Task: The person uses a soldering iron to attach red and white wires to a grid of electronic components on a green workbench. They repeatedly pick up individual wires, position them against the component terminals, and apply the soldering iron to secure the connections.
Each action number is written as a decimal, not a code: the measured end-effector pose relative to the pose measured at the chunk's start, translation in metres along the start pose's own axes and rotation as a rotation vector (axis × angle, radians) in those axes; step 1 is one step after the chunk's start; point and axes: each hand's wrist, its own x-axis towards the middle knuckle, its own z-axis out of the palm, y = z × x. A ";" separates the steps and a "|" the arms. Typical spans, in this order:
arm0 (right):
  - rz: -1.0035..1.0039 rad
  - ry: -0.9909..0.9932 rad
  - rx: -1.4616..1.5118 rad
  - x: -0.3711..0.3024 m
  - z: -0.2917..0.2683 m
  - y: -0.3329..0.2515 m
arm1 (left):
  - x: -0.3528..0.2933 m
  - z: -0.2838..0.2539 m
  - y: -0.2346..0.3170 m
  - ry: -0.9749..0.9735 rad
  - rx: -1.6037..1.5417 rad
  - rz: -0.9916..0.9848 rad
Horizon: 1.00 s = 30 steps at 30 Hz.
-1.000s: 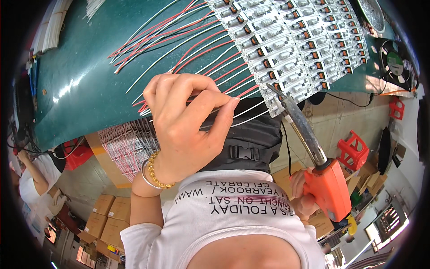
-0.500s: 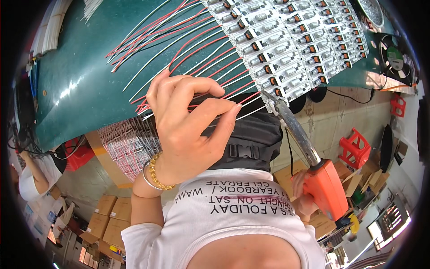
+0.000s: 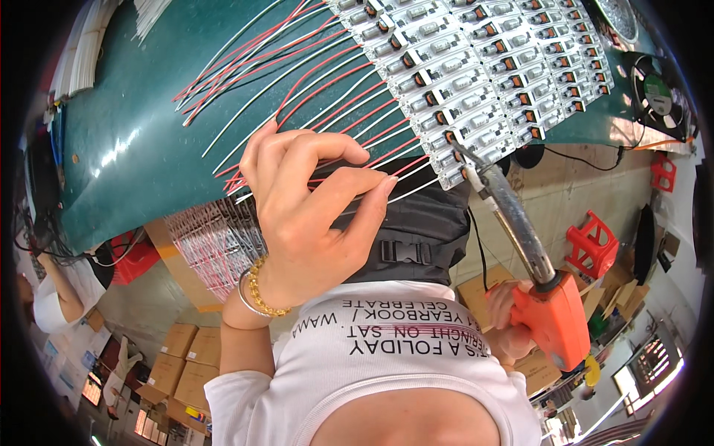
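My left hand (image 3: 312, 201), wearing bracelets, is closed in a pinch. A red wire (image 3: 413, 165) runs from its thumb and index fingertips to the near edge of the circuit board panel (image 3: 465, 85); a white wire (image 3: 413, 192) passes just below. Several other red and white wires fan out leftward from the panel, partly behind this hand. My right hand (image 3: 509, 327) is wrapped round the handle of an orange soldering gun (image 3: 554, 316). The gun's tip points at the panel's near corner, a little to the right of the wire ends; I cannot tell whether it touches.
The panel lies on a green table (image 3: 134, 163). A small fan (image 3: 654, 93) and a metal bowl (image 3: 617, 21) stand at the right. Bundled white wires (image 3: 80, 56) lie far left. Below are wired boards (image 3: 216, 241), a red stool (image 3: 593, 244) and cartons (image 3: 167, 364). Another person's arm shows at left.
The soldering gun has shifted right, its tip away from the red wire's end. My left hand keeps its pinch and has drifted very slightly left.
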 end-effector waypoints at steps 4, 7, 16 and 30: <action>-0.050 0.048 0.351 0.032 0.018 -0.011 | -0.001 -0.007 0.003 -0.039 0.042 -0.046; -0.097 0.101 0.561 0.052 0.024 -0.021 | 0.009 -0.019 0.013 -0.067 0.006 -0.086; -0.326 0.089 0.774 0.105 0.027 -0.020 | 0.215 0.028 -0.051 0.143 0.454 0.526; -0.223 0.183 0.746 0.099 0.025 -0.013 | 0.252 0.032 -0.055 0.022 0.264 0.149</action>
